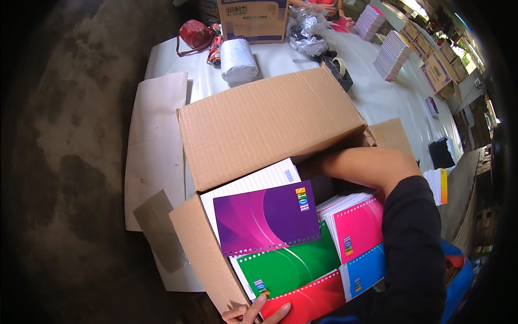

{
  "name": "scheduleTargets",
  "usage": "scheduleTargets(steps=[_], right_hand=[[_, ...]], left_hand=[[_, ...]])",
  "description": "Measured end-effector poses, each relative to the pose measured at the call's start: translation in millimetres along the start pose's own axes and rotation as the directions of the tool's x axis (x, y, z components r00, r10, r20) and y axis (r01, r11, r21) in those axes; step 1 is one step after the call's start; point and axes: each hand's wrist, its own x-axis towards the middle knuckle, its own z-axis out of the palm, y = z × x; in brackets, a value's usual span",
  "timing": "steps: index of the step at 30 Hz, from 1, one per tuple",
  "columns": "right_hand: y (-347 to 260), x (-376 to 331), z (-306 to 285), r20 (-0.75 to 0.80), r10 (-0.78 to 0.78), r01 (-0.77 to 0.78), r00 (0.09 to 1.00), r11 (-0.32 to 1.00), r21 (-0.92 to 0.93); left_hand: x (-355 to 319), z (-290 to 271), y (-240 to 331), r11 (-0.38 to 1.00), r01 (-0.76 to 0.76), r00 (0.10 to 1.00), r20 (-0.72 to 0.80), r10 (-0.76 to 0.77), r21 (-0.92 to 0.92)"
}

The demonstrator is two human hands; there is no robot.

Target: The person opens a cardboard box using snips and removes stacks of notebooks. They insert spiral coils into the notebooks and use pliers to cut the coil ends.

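**Notebooks fanned in the open carton, one arm deep inside**

Around you the white table (377,97) carries a lot: a closed printed carton (252,19) at the far edge, a red handbag (195,33) to its left, a white wrapped roll (237,59), a crumpled clear plastic bag (307,29), a tape dispenser (340,70) and several stacks of notebooks (391,54) further right. The raised flap (264,124) of the cardboard box (202,254) stands between you and the box's far end and hides what lies beneath it.

Inside the box the spiral notebooks overlap: a purple one (267,216) on top, a green one (291,264) under it, a red one (307,302) nearest you, pink (359,227) and blue (367,270) to the right, each with a small coloured label on its cover. The red notebook's long axis runs from lower left up to the right.

Your left hand (253,313) pinches the red notebook's near corner, fingers on the cover. Your right hand is out of sight under the flap; only the bare forearm (367,164) and dark sleeve (415,248) show, so you cannot tell its grip
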Motion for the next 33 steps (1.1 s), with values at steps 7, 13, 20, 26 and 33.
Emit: scheduleTargets(steps=[7, 13, 20, 26, 33], right_hand=[[-42, -6, 20, -0.153, -0.243, 0.259, 0.958, 0.962, 0.09], [-3, 4, 38, -0.032, -0.106, 0.095, 0.994, 0.968, -0.234], [-54, -81, -10, -0.394, -0.145, 0.092, 0.908, 0.985, -0.149], [-52, -75, 6, -0.456, -0.06, 0.024, 0.888, 0.996, -0.084], [-64, -95, -5, -0.551, -0.126, 0.04, 0.825, 0.985, -0.166]], left_hand=[[-1, 4, 2, 0.999, -0.009, 0.999, -0.031, 0.01, 0.041], [4, 0, 6, 1.0, -0.005, 1.0, -0.006, 0.005, 0.006], [0, -1, 7, 0.999, 0.034, 0.999, -0.012, -0.034, 0.005], [-4, -3, 1, 0.992, -0.031, 0.999, 0.016, 0.029, 0.121], [-7, -2, -4, 0.993, -0.059, 0.998, 0.02, 0.057, 0.102]])
